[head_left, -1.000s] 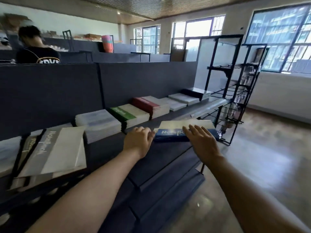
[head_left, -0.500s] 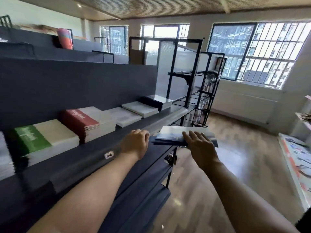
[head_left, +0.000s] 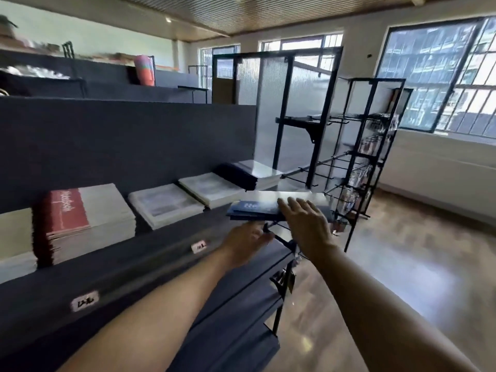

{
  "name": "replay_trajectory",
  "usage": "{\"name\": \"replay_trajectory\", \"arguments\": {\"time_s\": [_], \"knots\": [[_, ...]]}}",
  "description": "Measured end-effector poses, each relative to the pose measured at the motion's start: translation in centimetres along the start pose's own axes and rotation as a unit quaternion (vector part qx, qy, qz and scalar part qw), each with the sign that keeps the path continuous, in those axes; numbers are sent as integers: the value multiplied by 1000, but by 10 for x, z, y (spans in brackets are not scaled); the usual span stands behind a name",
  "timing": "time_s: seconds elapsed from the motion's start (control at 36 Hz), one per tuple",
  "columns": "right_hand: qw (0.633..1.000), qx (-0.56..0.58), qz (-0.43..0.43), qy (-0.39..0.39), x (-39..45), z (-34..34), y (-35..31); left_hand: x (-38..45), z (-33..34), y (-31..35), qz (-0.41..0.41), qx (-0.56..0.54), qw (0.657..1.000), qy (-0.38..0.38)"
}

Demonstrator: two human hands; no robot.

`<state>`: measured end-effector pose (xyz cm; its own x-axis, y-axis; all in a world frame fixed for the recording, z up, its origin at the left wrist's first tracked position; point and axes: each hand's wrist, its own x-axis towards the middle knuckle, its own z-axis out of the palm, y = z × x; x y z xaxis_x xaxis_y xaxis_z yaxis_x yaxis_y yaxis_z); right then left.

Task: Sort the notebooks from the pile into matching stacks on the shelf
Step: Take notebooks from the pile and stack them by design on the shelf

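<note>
While the dark shelf (head_left: 150, 267) runs away from us bearing a red-and-white notebook stack (head_left: 88, 218), two pale stacks (head_left: 165, 205) and a navy stack (head_left: 247, 174) at the far end, we hold a small pile of blue-and-white notebooks (head_left: 257, 209) just above its front edge. Our right hand (head_left: 306, 228) lies flat on top, fingers straight; our left hand (head_left: 245, 244) supports it from below, fingers hidden, so we cannot tell its grasp.

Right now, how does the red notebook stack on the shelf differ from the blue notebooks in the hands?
The red notebook stack rests on the shelf; the blue notebooks are held up between the left hand and right hand. The red stack looks thicker. Both have a coloured band beside a pale panel.
</note>
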<state>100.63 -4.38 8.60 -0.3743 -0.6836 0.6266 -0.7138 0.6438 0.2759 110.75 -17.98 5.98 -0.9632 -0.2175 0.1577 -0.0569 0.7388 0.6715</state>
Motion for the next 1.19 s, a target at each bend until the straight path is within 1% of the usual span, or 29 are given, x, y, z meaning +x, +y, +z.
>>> {"name": "replay_trajectory", "arguments": {"time_s": [0.03, 0.06, 0.11, 0.17, 0.25, 0.28, 0.33, 0.39, 0.44, 0.5, 0.56, 0.61, 0.64, 0.67, 0.69, 0.72, 0.78, 0.83, 0.92, 0.97, 1.08, 1.11, 1.19], "knots": [[1000, 11, -5, -4, 6, 6, 7, 7, 6, 11, -4, -97, 995, 5], [1000, 21, -10, -10, 12, 12, 13, 16, 11, 20, -15, -195, 980, 29], [999, 45, -21, -13, 22, 24, 25, 35, 19, 33, -70, -352, 930, 72], [997, 66, -32, -10, 32, 36, 35, 58, 25, 40, -128, -443, 882, 101], [993, 99, -57, -31, 46, 43, 41, 81, 26, 47, -186, -529, 815, 147], [990, 116, -70, -45, 50, 45, 40, 89, 25, 46, -196, -549, 794, 173], [981, 135, -104, -95, 58, 55, 36, 100, 21, 43, -210, -572, 763, 216], [970, 151, -135, -133, 65, 63, 34, 108, 16, 36, -222, -575, 745, 256], [953, 196, -161, -165, 72, 68, 37, 114, 10, 24, -238, -564, 734, 294], [933, 268, -144, -194, 80, 71, 44, 117, 3, 12, -255, -554, 728, 313], [931, 289, -97, -199, 91, 81, 55, 121, -4, 3, -264, -550, 726, 318], [939, 278, -27, -201, 104, 98, 66, 128, -11, -6, -261, -549, 732, 308], [936, 283, 17, -210, 111, 106, 70, 131, -14, -9, -259, -552, 735, 297], [922, 305, 65, -231, 117, 114, 74, 135, -18, -12, -257, -553, 739, 286], [896, 347, 112, -255, 123, 120, 76, 138, -20, -15, -256, -551, 745, 277], [857, 405, 159, -277, 129, 126, 78, 142, -23, -18, -254, -545, 752, 271], [767, 519, 234, -298, 138, 133, 82, 149, -25, -21, -247, -533, 765, 263], [710, 575, 274, -301, 142, 139, 87, 156, -26, -23, -238, -522, 777, 259], [640, 641, 314, -284, 148, 154, 97, 168, -26, -26, -233, -504, 788, 267], [613, 658, 333, -282, 152, 164, 102, 175, -25, -28, -233, -503, 782, 285], [570, 691, 354, -270, 162, 179, 112, 189, -22, -31, -224, -509, 770, 313], [562, 698, 357, -264, 165, 183, 115, 193, -22, -31, -225, -503, 770, 321], [560, 699, 371, -244, 172, 192, 126, 202, -20, -28, -241, -462, 776, 356]]}}
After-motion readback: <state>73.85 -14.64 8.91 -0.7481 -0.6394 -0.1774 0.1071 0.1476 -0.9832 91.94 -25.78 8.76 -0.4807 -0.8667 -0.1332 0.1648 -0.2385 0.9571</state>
